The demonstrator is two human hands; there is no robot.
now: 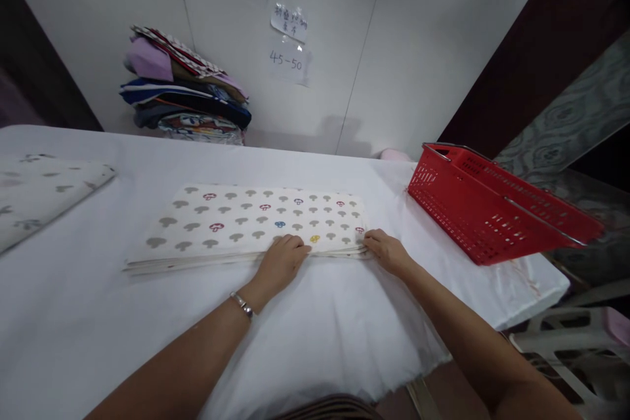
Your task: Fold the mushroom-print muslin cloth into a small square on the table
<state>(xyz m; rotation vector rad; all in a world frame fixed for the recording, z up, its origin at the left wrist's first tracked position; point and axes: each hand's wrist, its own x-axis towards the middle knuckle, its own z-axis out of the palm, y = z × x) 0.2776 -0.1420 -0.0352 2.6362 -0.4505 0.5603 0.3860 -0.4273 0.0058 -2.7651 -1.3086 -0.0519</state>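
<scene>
A folded white cloth with a mushroom print (246, 220) lies flat in the middle of the white table (315, 335). My left hand (281, 261) rests on its near edge, fingers curled down over the layered edge. My right hand (386, 249) pinches the cloth's near right corner. A silver bracelet (242, 305) sits on my left wrist.
A red plastic basket (492, 207) stands on the table's right end, near the edge. Another folded printed cloth (39, 193) lies at the far left. A stack of folded fabrics (184, 88) leans against the white wall, with paper notes (289, 42) taped beside it. White plastic furniture (566, 344) is at lower right.
</scene>
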